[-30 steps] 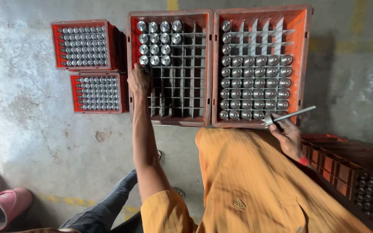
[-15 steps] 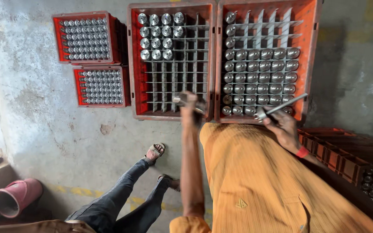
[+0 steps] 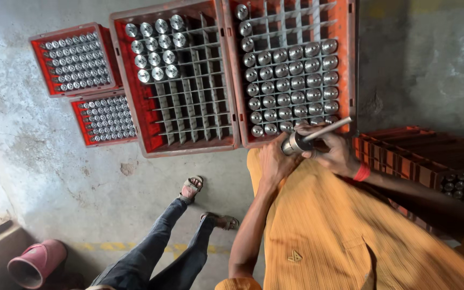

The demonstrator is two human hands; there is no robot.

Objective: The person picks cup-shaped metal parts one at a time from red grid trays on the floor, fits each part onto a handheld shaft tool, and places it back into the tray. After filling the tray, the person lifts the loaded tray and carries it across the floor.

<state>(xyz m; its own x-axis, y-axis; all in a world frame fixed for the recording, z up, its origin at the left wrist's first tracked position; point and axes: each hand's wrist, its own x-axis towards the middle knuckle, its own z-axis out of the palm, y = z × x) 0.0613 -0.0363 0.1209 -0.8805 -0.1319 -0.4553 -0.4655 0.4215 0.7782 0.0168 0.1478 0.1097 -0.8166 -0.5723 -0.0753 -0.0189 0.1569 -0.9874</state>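
My left hand (image 3: 276, 159) grips a silvery metal cylinder (image 3: 292, 144) just below the front edge of the right orange crate (image 3: 351, 70). My right hand (image 3: 333, 151) holds a thin metal rod (image 3: 324, 129) whose tip rests at the cylinder's top. That crate is a grid with several rows of the same shiny cylinders. To its left, a second orange crate (image 3: 130, 91) carries cylinders only in its top left corner; the other cells stand bare.
Two smaller red trays (image 3: 37, 64) (image 3: 80, 123) packed with small metal parts lie at the left. Another person's legs in dark trousers (image 3: 167, 241) and sandals cross the concrete floor. A pink container (image 3: 34, 263) sits bottom left. Dark orange crates (image 3: 420, 156) stand at right.
My left hand came away from the left crate holding a cylinder and brought it across to my right hand, where rod and cylinder now meet. The view has tilted and moved closer.
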